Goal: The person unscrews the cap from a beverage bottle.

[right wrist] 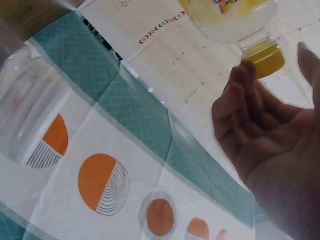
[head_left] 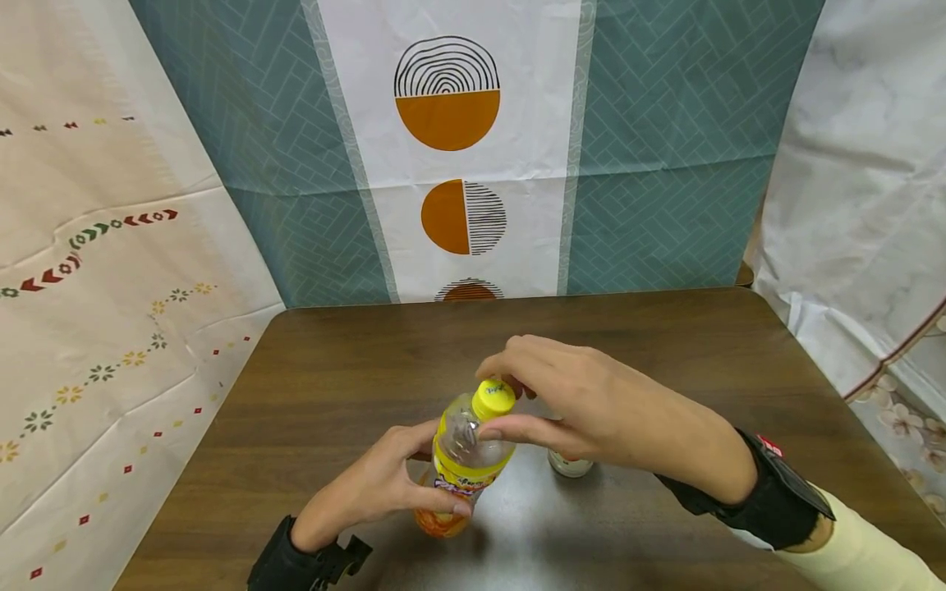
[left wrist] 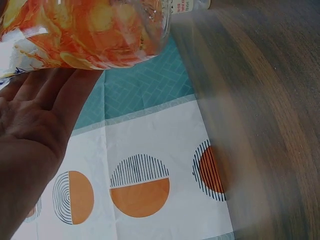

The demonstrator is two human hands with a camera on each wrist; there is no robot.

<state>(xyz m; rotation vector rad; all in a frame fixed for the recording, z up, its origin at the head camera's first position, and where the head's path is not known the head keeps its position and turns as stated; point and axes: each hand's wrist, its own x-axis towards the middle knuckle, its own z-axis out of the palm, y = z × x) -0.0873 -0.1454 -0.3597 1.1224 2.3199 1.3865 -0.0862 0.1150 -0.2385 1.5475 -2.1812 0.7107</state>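
A clear plastic bottle (head_left: 464,435) with a yellow cap (head_left: 493,399) and a yellow and orange label stands tilted over the table, its top leaning right. My left hand (head_left: 388,484) grips its lower half, thumb across the front; the left wrist view shows the palm and fingers under the orange part of the label. Around the cap is my right hand (head_left: 562,394). In the right wrist view its bent fingertips (right wrist: 245,69) are right at the cap's edge, while the thumb stands apart from the cap on the other side.
A small clear container (head_left: 569,465) with a pale label stands on the brown wooden table (head_left: 355,361), partly hidden under my right hand. A clear ribbed container wall (right wrist: 30,110) looms large in the right wrist view. Patterned cloths (head_left: 665,123) hang behind and beside the table.
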